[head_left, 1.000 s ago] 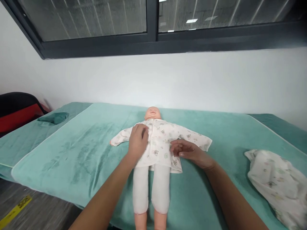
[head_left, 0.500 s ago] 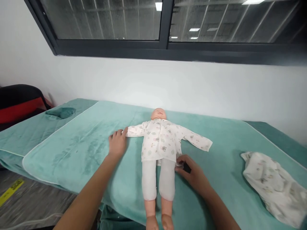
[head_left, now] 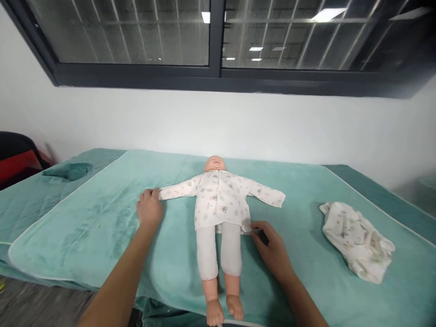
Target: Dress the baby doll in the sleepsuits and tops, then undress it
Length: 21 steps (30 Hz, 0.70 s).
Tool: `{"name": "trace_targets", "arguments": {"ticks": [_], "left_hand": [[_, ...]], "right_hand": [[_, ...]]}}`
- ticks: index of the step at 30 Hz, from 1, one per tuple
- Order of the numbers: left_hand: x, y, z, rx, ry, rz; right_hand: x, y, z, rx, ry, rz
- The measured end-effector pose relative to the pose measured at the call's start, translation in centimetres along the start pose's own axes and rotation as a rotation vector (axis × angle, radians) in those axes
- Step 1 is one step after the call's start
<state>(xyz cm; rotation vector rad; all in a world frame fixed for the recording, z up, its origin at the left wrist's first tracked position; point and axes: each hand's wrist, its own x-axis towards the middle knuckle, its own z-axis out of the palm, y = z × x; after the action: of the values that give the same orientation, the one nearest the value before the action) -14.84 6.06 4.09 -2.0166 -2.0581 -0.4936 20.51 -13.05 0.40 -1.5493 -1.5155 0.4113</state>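
Note:
A baby doll (head_left: 218,236) lies on its back on a teal towel (head_left: 102,213), head toward the wall. It wears a white printed shirt (head_left: 220,202) and white leggings. My left hand (head_left: 149,210) is closed on the cuff of the shirt's left-side sleeve, which is stretched out sideways. My right hand (head_left: 269,247) rests beside the doll's hip, fingers pinching the shirt's lower hem.
A crumpled white printed garment (head_left: 356,238) lies on the towel at the right. A small dark green cloth (head_left: 68,171) sits at the far left. A red and black object (head_left: 17,159) stands beyond the left edge. The wall and a dark window frame lie behind.
My left hand moved from the doll's chest out to the sleeve end, pulling it straight. My right hand slid from the doll's belly down to the shirt hem.

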Motion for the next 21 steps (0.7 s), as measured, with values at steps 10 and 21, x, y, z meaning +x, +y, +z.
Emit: {"name": "trace_targets", "arguments": {"ticks": [10,21], "left_hand": [[-4.7,4.9,-1.0,-0.738,-0.177,0.092],[-5.2,11.6,-2.8,-1.318,-0.480,0.044]], "right_hand": [[-0.3,2.6,-3.9,0.165,0.281,0.337],[11.0,-1.2,4.8,0.392,0.135,0.332]]}}
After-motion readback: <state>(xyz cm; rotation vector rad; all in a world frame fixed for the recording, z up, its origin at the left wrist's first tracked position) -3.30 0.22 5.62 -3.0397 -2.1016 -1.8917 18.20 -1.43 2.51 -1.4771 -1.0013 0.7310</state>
